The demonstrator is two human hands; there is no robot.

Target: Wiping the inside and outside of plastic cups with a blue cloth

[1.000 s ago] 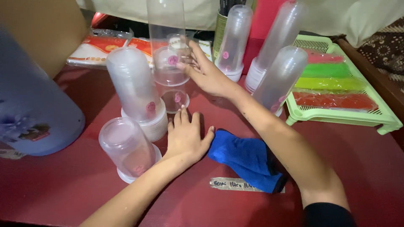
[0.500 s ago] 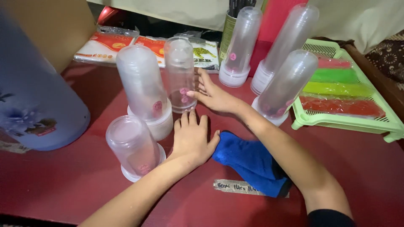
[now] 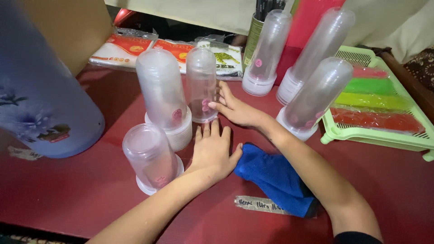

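In the head view, your right hand (image 3: 237,110) has its fingertips against the base of the upright stack of clear cups (image 3: 201,85), fingers loosely spread and not closed around it. Your left hand (image 3: 211,151) lies flat and open on the red table (image 3: 384,180), holding nothing, just below that stack, whose long axis stands vertical and nearer your right hand.

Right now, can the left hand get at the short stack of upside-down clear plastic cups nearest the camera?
Probably yes. The left hand lies flat on the red table, just right of the short stack of upside-down clear plastic cups, with only bare tabletop between them.
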